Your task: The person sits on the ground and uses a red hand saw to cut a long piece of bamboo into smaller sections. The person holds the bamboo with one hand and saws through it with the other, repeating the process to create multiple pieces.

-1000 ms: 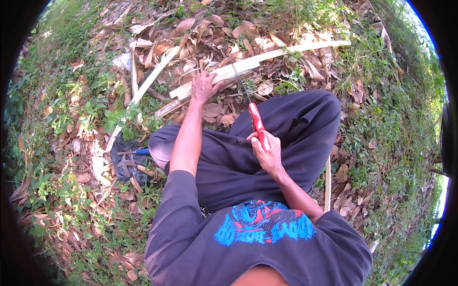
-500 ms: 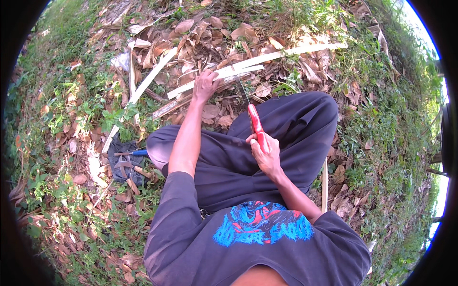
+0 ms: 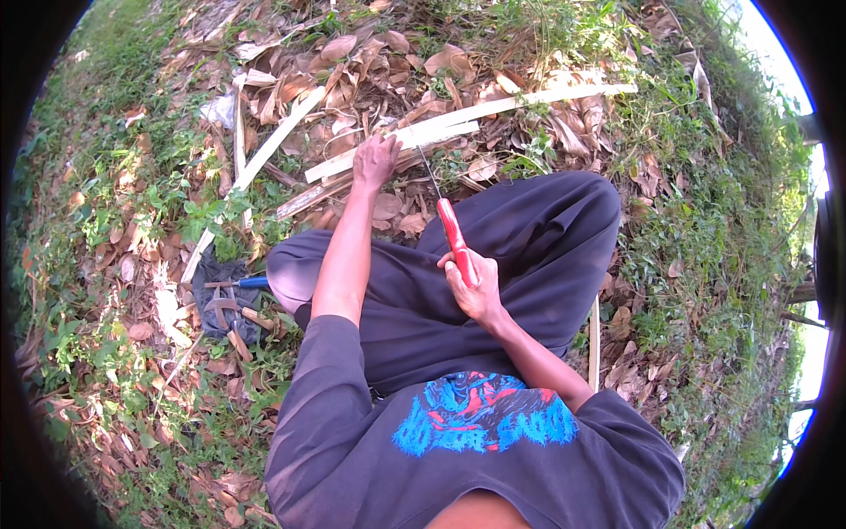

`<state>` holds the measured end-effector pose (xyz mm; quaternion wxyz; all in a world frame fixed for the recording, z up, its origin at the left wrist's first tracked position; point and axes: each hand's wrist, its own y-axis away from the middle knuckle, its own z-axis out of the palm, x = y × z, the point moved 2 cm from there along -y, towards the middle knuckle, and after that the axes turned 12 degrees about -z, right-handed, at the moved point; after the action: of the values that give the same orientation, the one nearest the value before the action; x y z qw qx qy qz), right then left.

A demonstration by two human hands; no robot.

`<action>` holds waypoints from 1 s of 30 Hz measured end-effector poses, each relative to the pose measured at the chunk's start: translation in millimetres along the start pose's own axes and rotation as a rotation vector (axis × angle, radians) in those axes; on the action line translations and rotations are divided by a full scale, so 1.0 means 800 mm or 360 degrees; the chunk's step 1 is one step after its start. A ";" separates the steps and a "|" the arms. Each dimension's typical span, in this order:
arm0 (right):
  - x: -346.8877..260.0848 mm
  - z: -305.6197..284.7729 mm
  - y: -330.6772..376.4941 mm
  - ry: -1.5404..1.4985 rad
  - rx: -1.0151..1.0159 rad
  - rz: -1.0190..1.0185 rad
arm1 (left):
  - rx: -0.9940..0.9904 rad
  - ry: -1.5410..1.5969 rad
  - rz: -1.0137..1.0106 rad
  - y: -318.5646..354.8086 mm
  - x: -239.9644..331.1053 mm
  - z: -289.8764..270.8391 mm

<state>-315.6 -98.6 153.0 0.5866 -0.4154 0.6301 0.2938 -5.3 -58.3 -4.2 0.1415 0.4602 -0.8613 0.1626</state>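
Here the pale split bamboo strip (image 3: 414, 141) lies flat on the leaf-covered ground (image 3: 106, 264), just ahead of the person's crossed legs, running from lower left to upper right. A longer strip (image 3: 546, 95) lies just beyond it, roughly parallel, and a third strip (image 3: 264, 154) angles away to the left.

The left hand (image 3: 376, 160) rests palm-down on the near strip, fingers curled over its edge and pressing it against the ground; this placement appears intended to keep the strip from shifting or rolling.

The right hand (image 3: 471, 286) is held above the lap, fingers wrapped tightly around the red handle of a knife (image 3: 454, 234). The thin blade points forward and upward toward the strip, its tip near the left hand but, as far as can be told, apart from it. The grip near the rear of the handle seems to favour reach and leverage.

The dark trousers (image 3: 529, 238) sit between hands and ground. To the left, beside the knee, a dark cloth (image 3: 220, 304) carries several tools, one with a blue handle (image 3: 253, 282), within arm's reach. Dry leaves and green weeds surround the working area.
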 end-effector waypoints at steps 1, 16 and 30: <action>0.004 -0.001 -0.002 0.0027 -0.0060 0.0055 | 0.0079 -0.0104 0.0065 -0.001 0.002 0.000; 0.021 0.004 -0.004 0.0168 -0.0104 -0.0012 | 0.0148 0.0003 0.0214 -0.001 -0.004 -0.014; 0.022 -0.003 0.000 0.0177 -0.0040 -0.0042 | 0.0112 -0.0009 0.0193 0.000 0.005 -0.019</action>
<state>-315.9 -103.9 136.0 0.5493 -0.4467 0.6524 0.2702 -6.1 -55.3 11.4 0.1128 0.4124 -0.8816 0.1998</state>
